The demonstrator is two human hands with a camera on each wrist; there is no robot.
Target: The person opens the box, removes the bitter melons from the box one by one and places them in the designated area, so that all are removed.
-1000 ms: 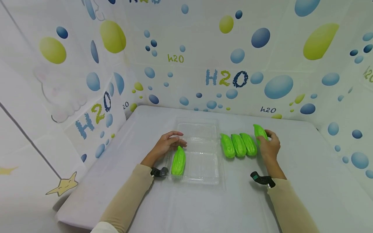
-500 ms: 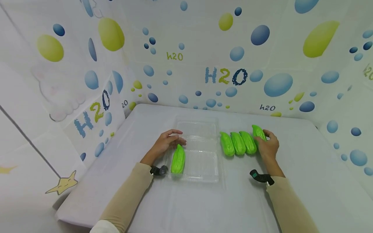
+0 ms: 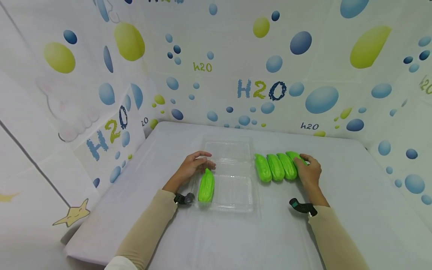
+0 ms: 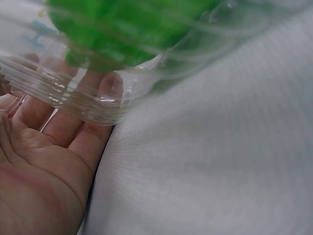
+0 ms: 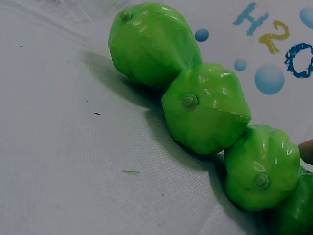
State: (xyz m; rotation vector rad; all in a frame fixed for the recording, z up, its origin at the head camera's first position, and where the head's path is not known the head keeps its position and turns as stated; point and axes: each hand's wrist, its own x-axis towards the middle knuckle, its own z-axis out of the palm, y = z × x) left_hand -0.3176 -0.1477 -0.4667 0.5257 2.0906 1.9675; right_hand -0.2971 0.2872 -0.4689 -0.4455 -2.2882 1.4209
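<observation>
My right hand (image 3: pixel 309 170) holds a bright green, ridged bitter melon (image 3: pixel 293 154), thumb and fingers round its upper part. This melon lies at the right end of a row, beside three more bitter melons (image 3: pixel 276 167) on the table. In the right wrist view, a fingertip (image 5: pixel 306 152) shows at the right edge, next to the row's rounded ends. At the left, a clear plastic box (image 3: pixel 234 191) lies with its lid folded back, one bitter melon (image 3: pixel 206 186) inside along its left wall. My left hand (image 3: pixel 190 167) rests at the box's left side, fingers (image 4: pixel 63 127) extended against the clear wall.
The clear lid (image 3: pixel 227 148) lies flat behind the box. A white cloth covers the table (image 3: pixel 222 240). Printed curtains (image 3: pixel 216 48) hang close behind the table and along both sides. Each wrist wears a small black camera (image 3: pixel 302 207).
My right hand has lowered the bitter melon and moved it slightly left, against the row's right end. The left hand and the box have stayed put.
</observation>
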